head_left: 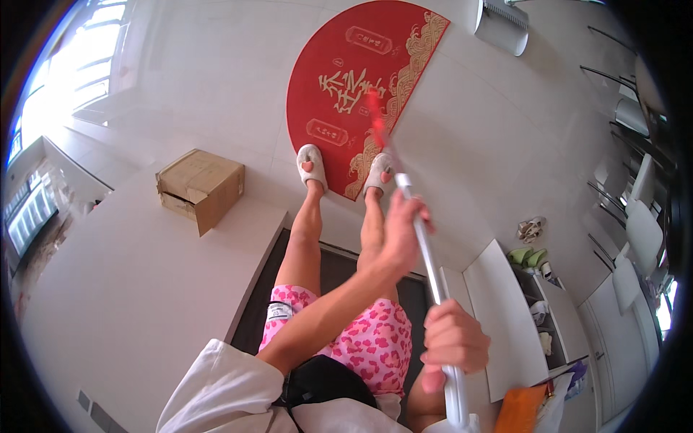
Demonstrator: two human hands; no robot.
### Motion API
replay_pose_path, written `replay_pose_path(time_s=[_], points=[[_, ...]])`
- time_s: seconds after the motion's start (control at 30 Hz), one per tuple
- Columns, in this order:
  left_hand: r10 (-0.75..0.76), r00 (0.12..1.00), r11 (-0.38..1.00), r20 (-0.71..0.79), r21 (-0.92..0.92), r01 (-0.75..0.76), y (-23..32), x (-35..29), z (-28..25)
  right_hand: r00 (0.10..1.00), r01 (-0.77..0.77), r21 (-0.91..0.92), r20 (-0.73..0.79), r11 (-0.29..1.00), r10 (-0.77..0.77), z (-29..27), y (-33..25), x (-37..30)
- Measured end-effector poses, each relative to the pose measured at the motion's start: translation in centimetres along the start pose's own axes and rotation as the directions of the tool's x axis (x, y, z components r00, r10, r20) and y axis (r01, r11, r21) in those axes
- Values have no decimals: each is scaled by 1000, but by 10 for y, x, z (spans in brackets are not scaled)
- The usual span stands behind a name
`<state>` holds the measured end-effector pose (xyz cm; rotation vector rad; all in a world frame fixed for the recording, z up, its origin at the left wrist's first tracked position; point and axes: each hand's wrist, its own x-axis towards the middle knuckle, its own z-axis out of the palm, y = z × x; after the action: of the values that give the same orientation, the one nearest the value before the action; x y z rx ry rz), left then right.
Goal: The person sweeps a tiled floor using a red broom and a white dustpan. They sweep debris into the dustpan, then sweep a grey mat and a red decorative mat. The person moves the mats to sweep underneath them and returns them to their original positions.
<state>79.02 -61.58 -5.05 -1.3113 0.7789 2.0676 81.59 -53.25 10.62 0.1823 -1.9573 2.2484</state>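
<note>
One silver pole (434, 278) is gripped by the left hand (404, 227), farther out, and the right hand (455, 338), behind it. Beyond them, its blurred red end (379, 128) shows over the red mat (310, 79); pushing hard could ruck the mat near the slippers (310, 155) and upset footing.

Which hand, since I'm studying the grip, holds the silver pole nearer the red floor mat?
The left hand: it grips farther forward along the silver pole than the right hand.
</note>
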Motion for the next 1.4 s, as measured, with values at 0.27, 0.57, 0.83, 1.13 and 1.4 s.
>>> replay_pose_path(time_s=[0.27, 0.57, 0.83, 1.13, 1.4], points=[[125, 974, 967, -187, -196, -162, 87, 96, -133, 978, -205, -4, 30, 979, 205, 54, 103, 10], [-144, 970, 983, 196, -81, 163, -11, 45, 11, 990, -120, -256, -101, 959, 97, -12, 17, 6], [167, 972, 964, -163, -180, -196, 7, 30, -69, 993, -34, 67, -109, 997, 41, 24, 54, -27], [48, 987, 999, 156, -3, -48, 14, 71, -74, 996, -52, -211, -81, 976, 35, 47, 63, -60], [-160, 962, 987, 222, 58, 151, -126, 30, -32, 1000, -19, -397, -6, 917, 18, -12, -5, -116]])
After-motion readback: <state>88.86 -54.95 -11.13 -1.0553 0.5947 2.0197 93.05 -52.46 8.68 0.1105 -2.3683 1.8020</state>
